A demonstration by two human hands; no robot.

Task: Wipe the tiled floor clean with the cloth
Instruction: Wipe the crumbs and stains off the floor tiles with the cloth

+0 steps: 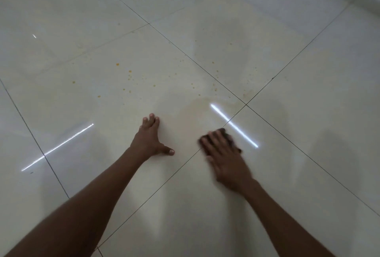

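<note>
The tiled floor (287, 164) is glossy and smooth (mirroring bright light streaks (234, 125)), the dark cloth (225, 132) looks matt.

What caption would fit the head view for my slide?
Right hand presses a dark cloth on the tiled floor near orange spots; left hand rests nearby.

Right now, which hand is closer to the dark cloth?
Right. The right hand lies flat on top of the cloth; the left hand rests on bare tile to its left, apart.
</note>
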